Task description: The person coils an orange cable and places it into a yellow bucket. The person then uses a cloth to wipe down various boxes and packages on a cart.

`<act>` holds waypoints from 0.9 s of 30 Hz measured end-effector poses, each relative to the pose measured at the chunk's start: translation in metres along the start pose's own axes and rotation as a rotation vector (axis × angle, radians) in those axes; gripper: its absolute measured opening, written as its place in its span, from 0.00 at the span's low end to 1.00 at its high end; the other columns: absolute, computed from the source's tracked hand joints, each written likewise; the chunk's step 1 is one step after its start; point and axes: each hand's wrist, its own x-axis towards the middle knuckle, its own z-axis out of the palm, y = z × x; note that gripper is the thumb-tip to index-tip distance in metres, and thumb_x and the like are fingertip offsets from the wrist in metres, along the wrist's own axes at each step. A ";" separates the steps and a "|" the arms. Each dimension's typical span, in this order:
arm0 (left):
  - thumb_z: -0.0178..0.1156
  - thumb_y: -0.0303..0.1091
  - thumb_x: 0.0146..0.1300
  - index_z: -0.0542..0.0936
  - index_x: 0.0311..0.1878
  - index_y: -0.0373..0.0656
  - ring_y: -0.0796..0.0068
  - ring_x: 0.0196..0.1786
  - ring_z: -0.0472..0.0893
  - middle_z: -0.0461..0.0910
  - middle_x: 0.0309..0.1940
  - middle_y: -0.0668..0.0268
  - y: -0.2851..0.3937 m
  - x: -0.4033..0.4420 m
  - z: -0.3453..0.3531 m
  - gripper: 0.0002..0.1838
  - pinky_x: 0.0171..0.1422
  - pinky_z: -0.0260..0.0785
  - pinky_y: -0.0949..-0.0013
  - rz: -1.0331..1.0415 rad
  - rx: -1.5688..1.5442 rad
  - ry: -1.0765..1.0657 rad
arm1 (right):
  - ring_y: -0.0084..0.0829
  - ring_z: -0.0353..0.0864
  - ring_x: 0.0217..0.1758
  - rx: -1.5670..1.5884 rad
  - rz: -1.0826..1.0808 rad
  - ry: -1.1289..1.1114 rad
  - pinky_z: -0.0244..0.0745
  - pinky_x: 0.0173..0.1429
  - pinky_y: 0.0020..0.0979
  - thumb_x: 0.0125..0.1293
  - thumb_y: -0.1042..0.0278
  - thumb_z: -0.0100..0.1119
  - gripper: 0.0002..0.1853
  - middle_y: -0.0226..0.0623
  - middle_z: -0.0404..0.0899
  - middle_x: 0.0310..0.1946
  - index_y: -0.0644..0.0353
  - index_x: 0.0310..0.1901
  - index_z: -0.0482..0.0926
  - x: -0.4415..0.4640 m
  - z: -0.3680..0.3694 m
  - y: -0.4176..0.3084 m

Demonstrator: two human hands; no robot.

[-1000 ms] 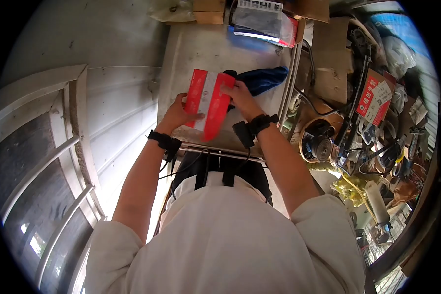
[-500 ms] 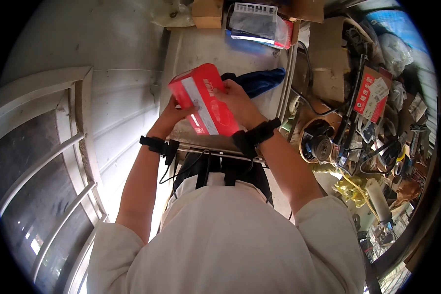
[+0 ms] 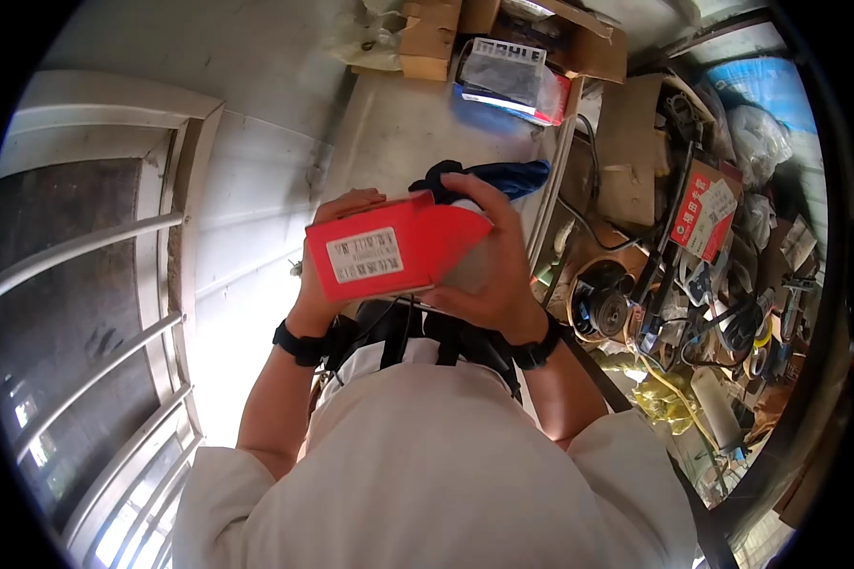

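Note:
A red cardboard box [image 3: 429, 248] with a white printed label is held up in front of me, its labelled side facing my head. My left hand [image 3: 311, 296] wraps around the box's left part, fingers over the far edge. At the right end, my right hand [image 3: 509, 266] curls around the box, thumb below and fingers above. A red flap sticks out between those fingers, so this end looks open. Something pale shows under the fingers, too hidden to name. Just beyond the box, a dark blue cloth [image 3: 508, 177] lies on the worktop [image 3: 380, 133].
Behind stand a MAHLE box [image 3: 505, 71] and open cardboard boxes [image 3: 431, 38]. To the right is a crowded pile with a red-labelled carton [image 3: 704, 211], a dark pulley-like part [image 3: 604, 299] and cables. A barred window [image 3: 85, 266] flanks the left.
The red box has turned from its broad printed face to its labelled side and come closer to my body. My right hand has shifted to its right end, where a flap now sticks out.

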 end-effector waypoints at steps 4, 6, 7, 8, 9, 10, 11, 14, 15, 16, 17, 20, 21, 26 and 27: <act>0.85 0.48 0.28 0.64 0.62 0.43 0.57 0.64 0.71 0.69 0.60 0.54 0.013 -0.010 0.002 0.56 0.69 0.67 0.57 0.040 0.025 0.136 | 0.45 0.71 0.61 -0.025 -0.137 -0.022 0.56 0.70 0.50 0.56 0.65 0.70 0.21 0.41 0.76 0.49 0.59 0.48 0.71 -0.003 -0.008 -0.005; 0.78 0.37 0.45 0.64 0.60 0.42 0.55 0.66 0.69 0.69 0.61 0.51 0.023 -0.012 0.003 0.41 0.69 0.65 0.56 0.122 0.014 0.181 | 0.45 0.72 0.59 0.030 -0.033 -0.013 0.53 0.71 0.53 0.57 0.68 0.67 0.15 0.40 0.78 0.45 0.58 0.42 0.72 0.001 -0.003 -0.026; 0.78 0.37 0.45 0.64 0.60 0.42 0.55 0.66 0.69 0.69 0.61 0.51 0.025 -0.014 0.001 0.41 0.69 0.65 0.56 0.137 0.010 0.194 | 0.45 0.72 0.59 0.051 -0.056 -0.028 0.52 0.71 0.54 0.57 0.69 0.67 0.14 0.40 0.78 0.44 0.58 0.42 0.72 0.002 0.000 -0.032; 0.78 0.37 0.46 0.64 0.60 0.43 0.55 0.66 0.69 0.69 0.61 0.51 0.028 -0.015 0.000 0.41 0.69 0.65 0.56 0.154 0.004 0.206 | 0.45 0.73 0.58 0.070 -0.081 -0.040 0.52 0.71 0.54 0.57 0.70 0.66 0.13 0.39 0.77 0.44 0.59 0.41 0.73 0.003 0.005 -0.037; 0.77 0.37 0.47 0.63 0.60 0.43 0.55 0.66 0.69 0.68 0.61 0.51 0.033 -0.016 -0.001 0.40 0.69 0.65 0.56 0.155 -0.012 0.215 | 0.45 0.73 0.58 0.085 -0.107 -0.050 0.51 0.71 0.54 0.57 0.71 0.65 0.12 0.39 0.77 0.44 0.59 0.41 0.73 0.003 0.009 -0.042; 0.77 0.37 0.48 0.63 0.61 0.43 0.55 0.67 0.69 0.68 0.62 0.51 0.040 -0.018 -0.002 0.40 0.69 0.65 0.56 0.157 -0.030 0.220 | 0.45 0.72 0.58 0.055 -0.114 -0.077 0.51 0.71 0.54 0.57 0.72 0.64 0.11 0.39 0.77 0.43 0.59 0.40 0.73 0.004 0.012 -0.048; 0.76 0.38 0.48 0.63 0.61 0.44 0.55 0.67 0.69 0.68 0.62 0.51 0.045 -0.019 -0.004 0.40 0.69 0.65 0.56 0.158 -0.052 0.220 | 0.45 0.72 0.58 0.022 -0.118 -0.100 0.52 0.71 0.54 0.57 0.73 0.63 0.10 0.39 0.76 0.43 0.59 0.40 0.73 0.005 0.015 -0.054; 0.76 0.38 0.50 0.62 0.61 0.45 0.56 0.67 0.68 0.67 0.63 0.51 0.030 -0.024 -0.021 0.40 0.69 0.66 0.56 0.135 -0.065 0.213 | 0.46 0.71 0.59 -0.066 -0.107 -0.166 0.52 0.71 0.53 0.57 0.74 0.60 0.09 0.39 0.75 0.42 0.61 0.39 0.72 0.007 0.021 -0.069; 0.76 0.39 0.50 0.62 0.61 0.46 0.57 0.67 0.68 0.66 0.63 0.51 0.030 -0.022 -0.026 0.40 0.69 0.67 0.56 0.143 -0.096 0.191 | 0.47 0.71 0.59 -0.092 -0.096 -0.196 0.52 0.71 0.52 0.57 0.74 0.60 0.09 0.39 0.74 0.42 0.61 0.39 0.72 0.008 0.023 -0.073; 0.76 0.39 0.50 0.62 0.61 0.46 0.57 0.67 0.69 0.66 0.63 0.51 0.031 -0.023 -0.029 0.40 0.68 0.67 0.57 0.145 -0.123 0.177 | 0.47 0.71 0.59 -0.092 -0.082 -0.175 0.52 0.71 0.53 0.58 0.74 0.59 0.09 0.39 0.74 0.43 0.61 0.39 0.72 0.007 0.027 -0.076; 0.76 0.39 0.50 0.62 0.61 0.47 0.57 0.66 0.69 0.66 0.64 0.51 0.031 -0.025 -0.033 0.39 0.68 0.68 0.57 0.144 -0.146 0.169 | 0.48 0.71 0.59 -0.088 -0.070 -0.159 0.51 0.71 0.53 0.58 0.74 0.59 0.09 0.40 0.74 0.43 0.61 0.39 0.72 0.007 0.032 -0.077; 0.76 0.40 0.50 0.62 0.61 0.47 0.57 0.66 0.69 0.65 0.64 0.51 0.035 -0.032 -0.043 0.40 0.67 0.69 0.58 0.239 -0.018 0.184 | 0.48 0.68 0.62 -0.115 -0.057 -0.183 0.53 0.70 0.51 0.61 0.73 0.58 0.08 0.42 0.73 0.47 0.63 0.40 0.73 0.004 0.047 -0.084; 0.76 0.40 0.50 0.62 0.62 0.47 0.57 0.66 0.69 0.65 0.64 0.51 0.036 -0.034 -0.044 0.40 0.67 0.69 0.57 0.246 -0.050 0.201 | 0.49 0.67 0.64 -0.134 -0.061 -0.199 0.54 0.69 0.50 0.62 0.73 0.57 0.07 0.43 0.73 0.48 0.63 0.41 0.73 0.003 0.050 -0.088; 0.76 0.40 0.50 0.60 0.63 0.48 0.55 0.67 0.67 0.64 0.65 0.51 0.042 -0.040 -0.054 0.41 0.68 0.68 0.57 0.261 -0.223 0.150 | 0.56 0.62 0.66 -0.277 -0.217 -0.342 0.55 0.69 0.49 0.63 0.73 0.56 0.06 0.47 0.71 0.53 0.62 0.40 0.71 -0.001 0.058 -0.114; 0.76 0.40 0.50 0.61 0.63 0.48 0.55 0.68 0.67 0.64 0.66 0.51 0.044 -0.040 -0.056 0.41 0.68 0.68 0.57 0.266 -0.219 0.138 | 0.57 0.61 0.67 -0.297 -0.222 -0.374 0.55 0.69 0.49 0.63 0.73 0.55 0.06 0.48 0.71 0.54 0.62 0.39 0.71 -0.002 0.057 -0.118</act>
